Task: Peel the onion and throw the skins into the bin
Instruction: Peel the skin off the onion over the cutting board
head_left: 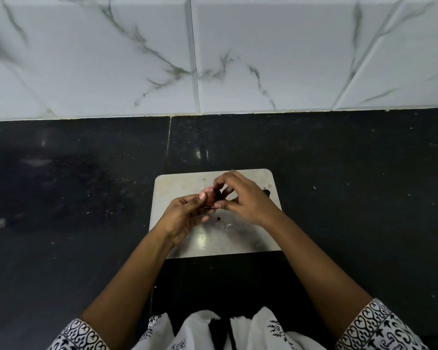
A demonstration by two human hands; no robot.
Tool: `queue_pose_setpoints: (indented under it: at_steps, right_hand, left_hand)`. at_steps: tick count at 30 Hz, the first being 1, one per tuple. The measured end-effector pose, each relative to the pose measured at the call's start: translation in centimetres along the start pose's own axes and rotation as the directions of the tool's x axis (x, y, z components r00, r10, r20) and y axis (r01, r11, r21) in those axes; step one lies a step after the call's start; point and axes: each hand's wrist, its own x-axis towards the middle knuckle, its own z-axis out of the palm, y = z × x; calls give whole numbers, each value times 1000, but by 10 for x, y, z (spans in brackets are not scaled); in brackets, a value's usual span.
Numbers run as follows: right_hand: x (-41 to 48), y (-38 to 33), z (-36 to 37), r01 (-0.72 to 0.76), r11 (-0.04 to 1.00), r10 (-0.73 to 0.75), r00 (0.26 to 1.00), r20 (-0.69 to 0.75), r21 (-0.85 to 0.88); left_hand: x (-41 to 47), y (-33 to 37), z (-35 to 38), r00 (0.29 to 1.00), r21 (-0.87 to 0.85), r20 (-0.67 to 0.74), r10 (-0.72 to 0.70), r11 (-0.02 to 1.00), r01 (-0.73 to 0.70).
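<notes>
One small reddish-brown onion gripped by left hand fingers, right hand fingers pinching it, above one pale rectangular cutting board.

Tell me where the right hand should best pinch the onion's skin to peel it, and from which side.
Probably at the onion's exposed top end, coming from the right. The left hand cups its left and underside, so only the top and right face stay free for the right hand's fingertips.
</notes>
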Motion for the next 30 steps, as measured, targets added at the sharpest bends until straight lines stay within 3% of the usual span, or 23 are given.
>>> queue_pose_setpoints:
  at_steps: [10,14,18,24,30]
  right_hand:
    - [6,1,1,-38,999,37,999,37,33]
    - [5,3,0,2,996,-1,1000,-21,88]
    - [1,0,-2,-72,984,81,995,-50,164]
    - [5,0,1,58,995,-75,977,-200,-87]
    - [5,-3,5,115,961,-167,966,-197,-250]
  left_hand:
    - [1,0,4,998,-40,-31,-59,998,58]
    - [-1,4,4,998,-70,2,-67,995,67]
    - [-3,7,4,998,-70,9,-64,995,65]
    - [-1,6,7,999,-17,-29,-45,999,45]
    - [-1,4,7,998,-12,-54,-32,999,31]
